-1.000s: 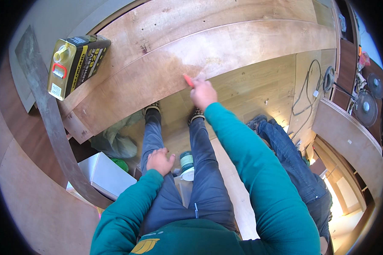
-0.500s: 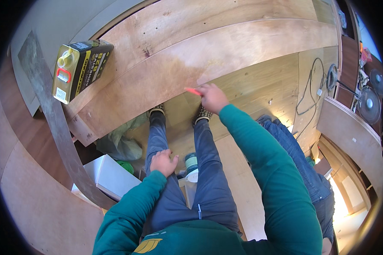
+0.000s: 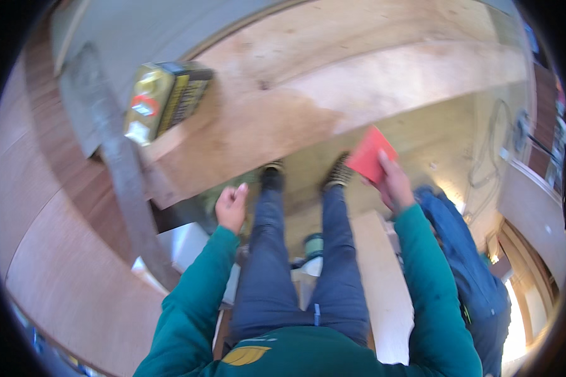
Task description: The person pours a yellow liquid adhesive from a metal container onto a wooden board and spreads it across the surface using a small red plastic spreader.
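My right hand (image 3: 393, 184) grips a flat red scraper (image 3: 372, 155) between thumb and fingers. The blade's broad face is turned up, just off the near edge of a long plywood board (image 3: 415, 72). A darker, wet-looking patch (image 3: 289, 117) spreads over the board's surface. My left hand (image 3: 231, 206) is raised beside my left leg, fingers curled in and nothing visible in them; motion blurs it a little. On the board's left end stands a rectangular gold-and-black metal can (image 3: 151, 110) with a yellow cap and red handle.
A long grey strip (image 3: 122, 166) crosses the left side near a curved wooden panel (image 3: 75, 270). A white box (image 3: 185, 242) and a green-and-white tub (image 3: 313, 246) are near my legs. Dark blue denim (image 3: 465, 257) is close on my right, with a cable (image 3: 484, 179) beyond.
My right hand has drawn back right and nearer, turning the scraper's flat face into view. My left hand has lifted off my thigh and curled. The whole view has shifted.
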`<move>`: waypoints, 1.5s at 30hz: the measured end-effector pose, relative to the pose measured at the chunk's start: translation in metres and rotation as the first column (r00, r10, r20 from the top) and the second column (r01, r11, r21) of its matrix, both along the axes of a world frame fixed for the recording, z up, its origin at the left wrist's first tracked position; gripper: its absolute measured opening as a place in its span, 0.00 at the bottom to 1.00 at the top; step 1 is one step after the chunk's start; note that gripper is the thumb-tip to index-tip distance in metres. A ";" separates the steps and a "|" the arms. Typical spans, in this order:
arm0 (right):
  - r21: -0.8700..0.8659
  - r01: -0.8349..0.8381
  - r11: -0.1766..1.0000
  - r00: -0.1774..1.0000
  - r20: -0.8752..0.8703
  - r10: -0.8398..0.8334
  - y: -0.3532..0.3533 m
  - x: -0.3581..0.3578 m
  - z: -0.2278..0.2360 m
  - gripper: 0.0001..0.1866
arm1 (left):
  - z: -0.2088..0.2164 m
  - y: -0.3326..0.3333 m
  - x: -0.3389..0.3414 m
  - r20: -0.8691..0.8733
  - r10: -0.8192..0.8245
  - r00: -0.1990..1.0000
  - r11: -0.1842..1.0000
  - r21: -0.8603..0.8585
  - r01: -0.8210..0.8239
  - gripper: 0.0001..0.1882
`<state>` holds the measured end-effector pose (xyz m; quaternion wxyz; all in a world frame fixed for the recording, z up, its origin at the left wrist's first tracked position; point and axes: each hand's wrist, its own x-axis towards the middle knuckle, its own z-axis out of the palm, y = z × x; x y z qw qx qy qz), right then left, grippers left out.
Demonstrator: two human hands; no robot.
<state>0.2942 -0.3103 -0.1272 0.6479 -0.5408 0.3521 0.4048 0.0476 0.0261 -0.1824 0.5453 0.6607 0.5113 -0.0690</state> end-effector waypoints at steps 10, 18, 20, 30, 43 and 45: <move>-0.382 -0.683 0.623 0.610 0.172 0.774 -0.058 -0.200 0.040 0.18 | -0.020 0.224 0.116 0.241 -0.017 0.970 0.974 0.221 -0.038 0.35; -0.352 -0.684 0.639 0.622 0.176 0.763 -0.051 -0.239 0.056 0.16 | -0.010 0.226 0.139 0.212 -0.224 0.951 0.919 0.372 0.133 0.28; -0.342 -0.677 0.652 0.632 0.185 0.753 -0.043 -0.238 0.058 0.16 | -0.011 0.229 0.150 0.268 -0.273 0.924 0.877 0.463 0.125 0.30; -0.479 -0.709 0.518 0.485 0.203 0.851 -0.048 -0.257 0.050 0.18 | 0.040 0.171 0.281 0.041 -0.441 0.897 0.645 0.709 0.284 0.55; -0.508 -0.613 0.605 0.580 0.230 0.781 -0.053 -0.273 0.045 0.19 | 0.132 0.026 0.357 -0.103 -0.977 0.187 0.089 0.597 0.797 0.57; -0.523 -0.593 0.612 0.596 0.225 0.770 -0.054 -0.277 0.043 0.18 | 0.138 -0.007 0.371 -0.173 -0.981 0.091 -0.031 0.598 0.801 0.58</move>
